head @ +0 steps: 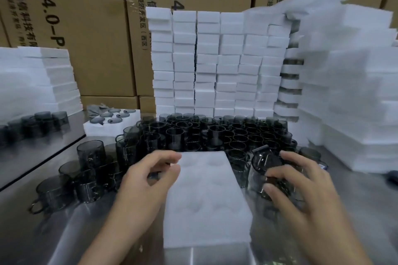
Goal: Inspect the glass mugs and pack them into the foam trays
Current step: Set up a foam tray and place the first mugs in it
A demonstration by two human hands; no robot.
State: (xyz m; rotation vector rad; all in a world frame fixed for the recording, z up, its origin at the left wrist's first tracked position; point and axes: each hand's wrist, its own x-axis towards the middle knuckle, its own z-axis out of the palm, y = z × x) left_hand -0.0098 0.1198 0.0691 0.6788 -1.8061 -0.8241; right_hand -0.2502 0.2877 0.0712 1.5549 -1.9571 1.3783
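Inspection: right hand (301, 183) grips smoky grey glass mug (265, 165), 3 o'clock of white foam tray (206, 200); left hand (146, 178) apparently pinches tray corner. Next: seat mug.

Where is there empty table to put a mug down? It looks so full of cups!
Bare table shows left of the left hand, in front of the loose mugs. More is right of the right hand, which grips a mug, in front of the foam stack. The foam tray holds no mugs yet. Behind it the mug crowd is packed tight.
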